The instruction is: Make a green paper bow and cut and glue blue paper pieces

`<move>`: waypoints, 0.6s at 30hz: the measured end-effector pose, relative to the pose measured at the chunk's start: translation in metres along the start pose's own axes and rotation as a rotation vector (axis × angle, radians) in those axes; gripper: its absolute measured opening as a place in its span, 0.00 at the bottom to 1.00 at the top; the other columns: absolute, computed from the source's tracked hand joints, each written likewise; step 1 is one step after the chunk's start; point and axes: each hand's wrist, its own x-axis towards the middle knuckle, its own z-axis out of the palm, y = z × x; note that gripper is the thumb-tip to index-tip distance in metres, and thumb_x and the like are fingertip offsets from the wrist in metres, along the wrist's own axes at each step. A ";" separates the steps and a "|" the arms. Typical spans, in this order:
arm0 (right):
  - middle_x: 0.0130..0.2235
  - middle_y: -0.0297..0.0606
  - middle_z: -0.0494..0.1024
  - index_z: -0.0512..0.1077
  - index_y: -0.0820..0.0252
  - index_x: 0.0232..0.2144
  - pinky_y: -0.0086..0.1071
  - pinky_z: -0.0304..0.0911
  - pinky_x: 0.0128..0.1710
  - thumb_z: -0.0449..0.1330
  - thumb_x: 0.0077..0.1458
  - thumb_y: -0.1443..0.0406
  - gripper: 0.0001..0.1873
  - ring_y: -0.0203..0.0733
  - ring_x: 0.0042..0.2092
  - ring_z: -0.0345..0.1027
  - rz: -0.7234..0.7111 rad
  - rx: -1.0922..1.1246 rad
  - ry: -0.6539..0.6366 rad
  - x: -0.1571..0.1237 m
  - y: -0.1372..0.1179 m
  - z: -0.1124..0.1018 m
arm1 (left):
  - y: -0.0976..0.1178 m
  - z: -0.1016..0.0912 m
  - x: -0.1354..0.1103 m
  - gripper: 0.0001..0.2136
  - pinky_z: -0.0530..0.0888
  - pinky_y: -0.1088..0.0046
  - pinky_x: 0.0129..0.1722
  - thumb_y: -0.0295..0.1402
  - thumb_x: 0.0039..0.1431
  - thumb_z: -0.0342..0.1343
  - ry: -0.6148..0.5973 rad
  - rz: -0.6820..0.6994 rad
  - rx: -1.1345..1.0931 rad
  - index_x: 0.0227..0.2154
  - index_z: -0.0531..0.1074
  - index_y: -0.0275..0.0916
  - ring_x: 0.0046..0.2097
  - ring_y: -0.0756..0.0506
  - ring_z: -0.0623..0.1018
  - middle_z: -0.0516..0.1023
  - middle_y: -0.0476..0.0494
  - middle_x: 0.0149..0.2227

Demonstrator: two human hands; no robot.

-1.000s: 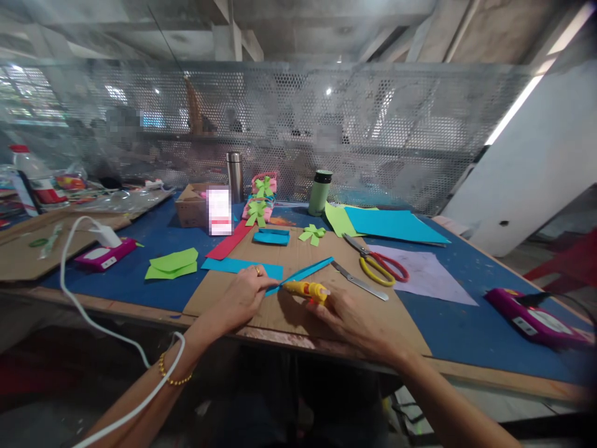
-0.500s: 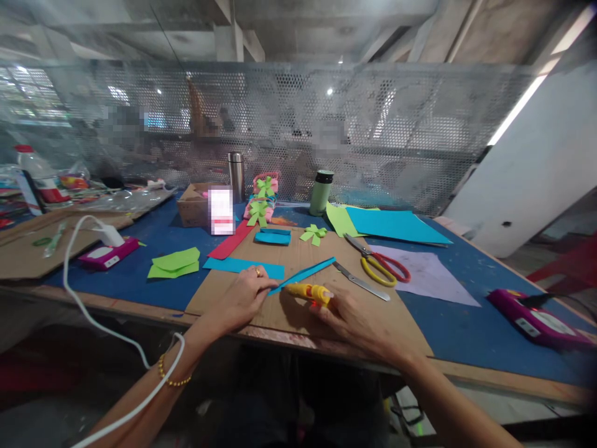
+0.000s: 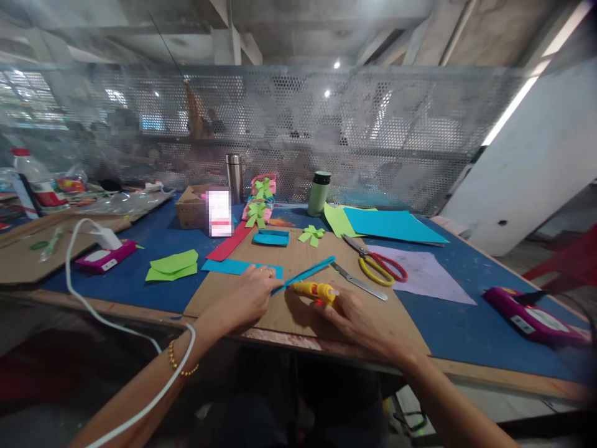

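Observation:
My left hand (image 3: 254, 289) pinches the near end of a narrow folded blue paper strip (image 3: 310, 270), which slants up to the right over a cardboard sheet (image 3: 373, 323). In my right hand (image 3: 352, 314) is a yellow hot glue gun (image 3: 310, 290), its tip pointing left at the strip close to my left fingertips. A red light glows on the gun. Beneath and behind my left hand lies a flat blue paper strip (image 3: 228, 266). Farther back on the cardboard are a folded blue paper piece (image 3: 271, 239) and a green paper bow (image 3: 311, 234).
Scissors with red and yellow handles (image 3: 377, 267) and a metal blade (image 3: 361, 282) lie right of the glue gun. Green paper (image 3: 172, 266) is at left, blue sheets (image 3: 396, 225) at right. A green bottle (image 3: 319, 194) stands behind. A white cable (image 3: 140, 417) crosses my left forearm.
My left hand has shifted slightly right along the strip, and the glue gun has moved a little right with it. Otherwise the view tilts only slightly.

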 end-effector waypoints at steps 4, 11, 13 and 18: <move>0.32 0.41 0.77 0.73 0.60 0.34 0.32 0.54 0.30 0.48 0.68 0.52 0.21 0.41 0.30 0.66 -0.001 0.035 0.026 -0.005 0.013 0.001 | 0.007 -0.009 0.003 0.20 0.67 0.62 0.48 0.19 0.60 0.45 -0.072 -0.001 0.050 0.47 0.78 0.41 0.46 0.40 0.74 0.77 0.38 0.45; 0.25 0.34 0.70 0.65 0.56 0.26 0.32 0.51 0.27 0.47 0.66 0.49 0.23 0.39 0.27 0.60 -0.025 0.154 0.215 -0.011 0.043 -0.017 | 0.013 -0.019 0.006 0.22 0.68 0.64 0.49 0.20 0.61 0.44 -0.132 -0.019 0.053 0.50 0.76 0.42 0.49 0.40 0.76 0.78 0.38 0.47; 0.25 0.34 0.69 0.64 0.55 0.25 0.32 0.50 0.27 0.47 0.65 0.48 0.23 0.39 0.26 0.59 -0.028 0.175 0.267 -0.006 0.047 -0.018 | 0.014 -0.019 0.009 0.22 0.68 0.63 0.49 0.20 0.61 0.44 -0.138 -0.026 0.057 0.51 0.76 0.42 0.50 0.39 0.76 0.78 0.37 0.50; 0.26 0.33 0.70 0.67 0.56 0.29 0.31 0.48 0.26 0.49 0.65 0.50 0.20 0.39 0.27 0.60 0.020 0.151 0.270 0.005 0.050 -0.010 | 0.013 -0.016 0.017 0.25 0.69 0.63 0.46 0.19 0.59 0.44 -0.181 -0.036 0.088 0.54 0.74 0.44 0.47 0.39 0.78 0.80 0.37 0.46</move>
